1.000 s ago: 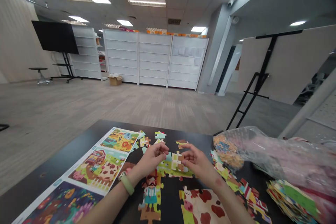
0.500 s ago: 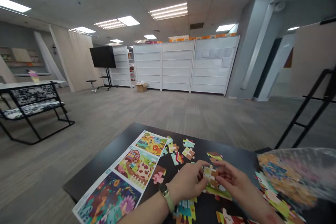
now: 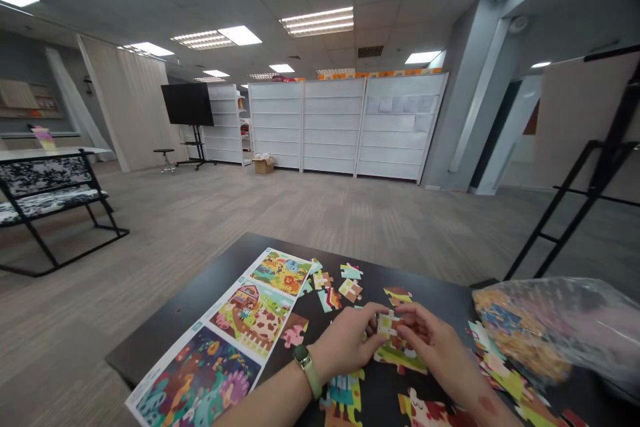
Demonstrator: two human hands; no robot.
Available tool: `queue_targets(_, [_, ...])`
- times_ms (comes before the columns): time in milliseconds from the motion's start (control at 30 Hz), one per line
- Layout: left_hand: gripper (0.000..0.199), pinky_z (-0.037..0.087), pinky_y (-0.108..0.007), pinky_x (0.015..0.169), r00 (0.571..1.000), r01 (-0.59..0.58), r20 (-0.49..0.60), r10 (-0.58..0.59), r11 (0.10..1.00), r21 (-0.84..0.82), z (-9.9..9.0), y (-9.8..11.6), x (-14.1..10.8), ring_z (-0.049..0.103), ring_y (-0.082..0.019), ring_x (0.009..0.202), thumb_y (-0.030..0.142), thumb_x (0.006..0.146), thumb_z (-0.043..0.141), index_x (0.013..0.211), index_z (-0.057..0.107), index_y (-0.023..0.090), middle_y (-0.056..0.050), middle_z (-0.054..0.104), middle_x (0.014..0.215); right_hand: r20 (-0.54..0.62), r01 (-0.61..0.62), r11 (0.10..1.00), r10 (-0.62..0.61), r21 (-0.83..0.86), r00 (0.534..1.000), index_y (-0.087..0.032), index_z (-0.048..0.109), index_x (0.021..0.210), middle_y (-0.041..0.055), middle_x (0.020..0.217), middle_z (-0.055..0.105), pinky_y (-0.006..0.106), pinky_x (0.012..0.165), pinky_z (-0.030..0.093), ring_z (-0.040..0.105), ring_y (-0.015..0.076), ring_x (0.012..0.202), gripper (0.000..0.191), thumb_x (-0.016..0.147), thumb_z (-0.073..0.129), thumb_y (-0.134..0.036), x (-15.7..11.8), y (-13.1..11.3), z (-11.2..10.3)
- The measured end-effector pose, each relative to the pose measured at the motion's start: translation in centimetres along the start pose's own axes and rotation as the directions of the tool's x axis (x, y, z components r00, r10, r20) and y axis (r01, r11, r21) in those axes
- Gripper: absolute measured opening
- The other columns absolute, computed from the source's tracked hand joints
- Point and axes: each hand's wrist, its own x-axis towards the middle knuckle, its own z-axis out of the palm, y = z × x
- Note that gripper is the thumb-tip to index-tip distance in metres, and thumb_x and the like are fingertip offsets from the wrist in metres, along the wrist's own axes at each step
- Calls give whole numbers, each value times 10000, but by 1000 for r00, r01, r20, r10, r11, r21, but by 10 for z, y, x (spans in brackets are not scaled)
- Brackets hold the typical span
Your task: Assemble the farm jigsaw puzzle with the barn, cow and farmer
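Pinching the pale puzzle piece (image 3: 385,323) by opposite edges, left hand (image 3: 347,343) and right hand (image 3: 439,341) hold it at the green section's (image 3: 403,359) far side; presumably light, stiff card, tabs bendable, edge grip best.

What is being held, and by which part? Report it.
A pale puzzle piece, by its edges: left hand at its left, right hand at its right.
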Motion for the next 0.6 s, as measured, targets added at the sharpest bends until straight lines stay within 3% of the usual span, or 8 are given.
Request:
queue_targets(200, [400,485,-265,752,1000,24,13,-22,996,-90,-5,1,1,675,-186,764,200,897,618,1295,639,215,-3,719,832,-5,47,998,-47,-53,999,-228,624,1032,33,834,719,318,686,578,706,206,758,263,872,612,-437,-6,-17,3])
queue_targets(400, [336,467,-249,688,997,63,46,-55,973,-223,-9,-7,0,658,-168,703,258,915,621,1247,638,212,26,695,746,5,23,995,-22,-92,1000,-221,633,949,20,843,699,295,694,529,667,187,770,176,883,602,-382,-10,-27,4])
queue_targets(600, [262,474,-239,631,996,86,51,-75,954,-287,-8,-9,1,667,-162,646,270,882,667,1132,664,191,22,707,696,3,41,996,-41,-77,999,-223,660,839,-15,735,666,260,623,477,617,153,665,129,872,625,-343,-12,-31,6])
